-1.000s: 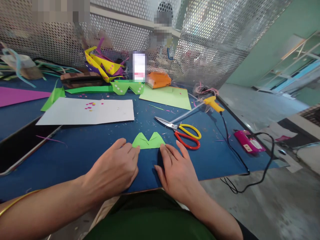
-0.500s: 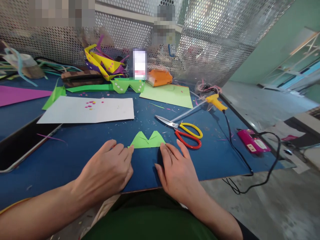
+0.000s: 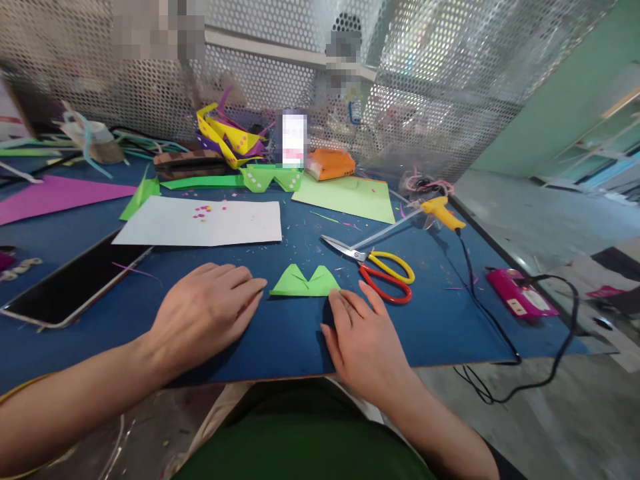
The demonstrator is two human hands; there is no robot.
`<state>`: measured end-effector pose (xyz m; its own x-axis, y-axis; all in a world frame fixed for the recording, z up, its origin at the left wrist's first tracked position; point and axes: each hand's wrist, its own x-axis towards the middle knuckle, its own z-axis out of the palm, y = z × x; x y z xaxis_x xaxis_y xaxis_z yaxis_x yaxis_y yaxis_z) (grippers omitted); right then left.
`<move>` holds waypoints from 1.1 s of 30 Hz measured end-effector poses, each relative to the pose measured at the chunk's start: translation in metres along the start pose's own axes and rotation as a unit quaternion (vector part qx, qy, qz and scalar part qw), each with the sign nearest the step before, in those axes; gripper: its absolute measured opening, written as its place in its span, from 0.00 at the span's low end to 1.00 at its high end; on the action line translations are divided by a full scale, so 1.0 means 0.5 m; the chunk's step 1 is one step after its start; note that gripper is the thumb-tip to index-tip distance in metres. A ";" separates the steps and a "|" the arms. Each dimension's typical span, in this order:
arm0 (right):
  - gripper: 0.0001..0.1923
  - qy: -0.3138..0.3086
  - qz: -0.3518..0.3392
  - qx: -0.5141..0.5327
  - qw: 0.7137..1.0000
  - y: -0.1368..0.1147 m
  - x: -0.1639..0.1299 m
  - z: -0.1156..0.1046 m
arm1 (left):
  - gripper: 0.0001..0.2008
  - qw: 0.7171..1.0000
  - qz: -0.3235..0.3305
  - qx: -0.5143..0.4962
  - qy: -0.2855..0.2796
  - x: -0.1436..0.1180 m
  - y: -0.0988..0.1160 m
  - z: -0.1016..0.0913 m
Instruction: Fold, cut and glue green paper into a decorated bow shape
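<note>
Right hand (image 3: 367, 343), fingers parted, touches folded green paper (image 3: 307, 284) at its right corner; left hand (image 3: 207, 317), fingers loosely bent, empty, lies left.

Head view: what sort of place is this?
Probably a craft workspace: scissors, what looks like a yellow glue gun and green paper glasses sit on a blue table.

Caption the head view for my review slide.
Right hand at one corner of a folded green paper piece, left hand apart from it, red-and-yellow-handled scissors lying nearby.
</note>
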<state>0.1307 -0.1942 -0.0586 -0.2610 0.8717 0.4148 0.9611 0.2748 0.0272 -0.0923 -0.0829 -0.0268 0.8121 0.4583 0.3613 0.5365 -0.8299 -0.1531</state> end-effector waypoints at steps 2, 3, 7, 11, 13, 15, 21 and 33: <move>0.18 0.006 -0.019 -0.010 1.000 0.009 0.006 0.003 | 0.14 0.999 0.015 -0.028 -0.007 0.018 0.006 0.004; 0.16 0.009 -0.032 -0.018 0.999 0.016 0.009 0.005 | 0.14 0.998 0.033 -0.042 -0.015 0.028 0.011 0.007; 0.15 0.024 -0.080 -0.038 0.996 0.041 0.022 0.013 | 0.10 0.990 0.135 -0.040 -0.014 0.065 0.027 0.031; 0.15 0.024 -0.125 -0.060 0.990 0.057 0.034 0.011 | 0.08 0.984 0.177 -0.027 0.003 0.080 0.025 0.050; 0.16 0.018 -0.148 -0.072 0.986 0.063 0.042 0.006 | 0.08 0.982 0.186 -0.025 0.013 0.080 0.024 0.054; 0.15 0.008 -0.171 -0.078 0.982 0.068 0.050 0.001 | 0.08 0.980 0.196 -0.023 0.024 0.078 0.024 0.055; 0.13 0.029 -0.217 -0.082 0.972 0.068 0.075 0.010 | 0.09 0.976 0.211 -0.011 0.051 0.078 0.023 0.060; 0.13 0.021 -0.102 0.069 0.992 0.065 0.089 0.034 | 0.10 0.981 0.165 -0.090 0.042 0.076 0.012 0.064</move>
<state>0.1488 -0.1398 -0.0548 -0.4420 0.7757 0.4505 0.8666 0.4989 -0.0088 -0.0510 -0.0602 -0.0435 0.9090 0.1339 0.3946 0.1919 -0.9751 -0.1113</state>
